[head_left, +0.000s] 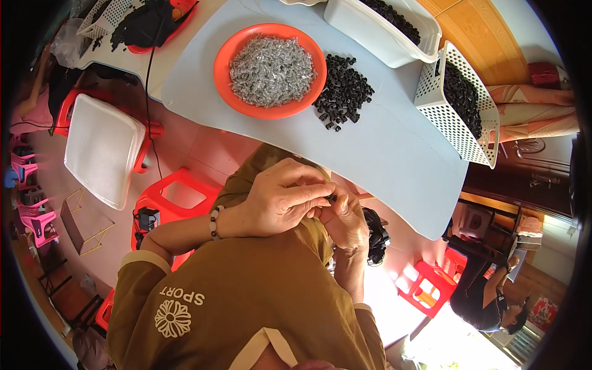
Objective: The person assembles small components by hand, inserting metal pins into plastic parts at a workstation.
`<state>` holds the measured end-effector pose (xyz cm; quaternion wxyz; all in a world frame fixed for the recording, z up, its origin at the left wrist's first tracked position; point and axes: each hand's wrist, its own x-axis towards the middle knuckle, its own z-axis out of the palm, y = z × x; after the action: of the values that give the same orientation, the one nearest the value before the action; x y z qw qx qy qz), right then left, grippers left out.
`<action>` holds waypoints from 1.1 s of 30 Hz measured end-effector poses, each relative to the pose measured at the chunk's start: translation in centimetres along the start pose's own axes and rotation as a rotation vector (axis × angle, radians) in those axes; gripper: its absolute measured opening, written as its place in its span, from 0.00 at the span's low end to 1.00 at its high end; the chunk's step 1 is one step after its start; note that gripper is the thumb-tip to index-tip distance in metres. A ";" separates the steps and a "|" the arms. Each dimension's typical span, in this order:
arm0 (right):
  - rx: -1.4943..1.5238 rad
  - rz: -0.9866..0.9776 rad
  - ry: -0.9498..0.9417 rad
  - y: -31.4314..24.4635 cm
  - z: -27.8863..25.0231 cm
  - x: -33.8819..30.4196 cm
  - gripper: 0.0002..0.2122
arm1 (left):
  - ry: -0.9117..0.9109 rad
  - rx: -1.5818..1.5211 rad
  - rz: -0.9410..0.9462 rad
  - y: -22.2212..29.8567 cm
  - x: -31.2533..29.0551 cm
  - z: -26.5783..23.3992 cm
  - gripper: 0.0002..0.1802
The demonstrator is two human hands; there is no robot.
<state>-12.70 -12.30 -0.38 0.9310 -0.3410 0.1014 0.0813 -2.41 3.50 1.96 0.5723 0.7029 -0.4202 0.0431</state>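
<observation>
In front of my lap, just off the table's near edge, my two hands meet with fingertips pinched together. My left hand (277, 198), with a beaded bracelet at the wrist, and my right hand (346, 224) close on a small black plastic part (332, 198). Most of that part is hidden by the fingers. On the table beyond, a red-orange bowl (223, 81) holds a heap of small clear plastic pieces (271, 71). To its right lies a loose pile of small black parts (344, 89).
A white tub (376, 43) and a white perforated basket (435, 98), both holding black parts, stand at the table's right. Left are a stool with a white lid-like top (102, 148) and a red stool (179, 191). Another person (484, 296) is at the lower right.
</observation>
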 end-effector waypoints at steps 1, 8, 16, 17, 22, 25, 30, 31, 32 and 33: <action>0.000 0.000 0.000 0.1 -0.1 0.0 0.22 | -0.012 0.038 0.020 0.1 0.1 -0.1 0.16; 0.152 0.026 0.016 1.1 -1.5 -0.2 0.19 | -0.055 0.015 0.028 0.2 0.0 -0.2 0.16; 0.198 0.042 -0.014 1.3 -1.2 0.3 0.20 | -0.239 -0.033 0.009 0.7 0.6 -1.2 0.12; 0.211 0.023 -0.042 1.5 -1.4 0.4 0.20 | -0.239 -0.033 0.008 0.7 0.5 -1.2 0.12; 0.173 0.116 0.024 1.7 -1.9 0.3 0.20 | -0.276 0.033 0.028 0.7 0.1 -1.2 0.08; 0.169 0.110 0.034 1.3 -1.0 0.6 0.20 | -0.250 0.058 0.011 0.6 0.4 -1.2 0.09; 0.103 0.038 0.071 0.7 0.3 0.6 0.23 | -0.146 0.103 -0.013 0.2 0.6 -0.7 0.12; 0.042 0.032 0.122 0.6 0.4 0.6 0.24 | -0.117 0.128 -0.027 0.2 0.7 -0.6 0.12; 0.044 0.032 0.121 0.6 0.1 0.6 0.24 | -0.119 0.129 -0.027 0.3 0.8 -0.5 0.12; -0.050 0.016 0.163 0.4 -0.3 0.6 0.24 | -0.109 0.158 -0.028 0.3 1.0 -0.5 0.12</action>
<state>-12.27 -12.13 -1.01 0.9102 -0.3686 0.1777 0.0634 -1.69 3.40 2.94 0.4920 0.7529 -0.4362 0.0297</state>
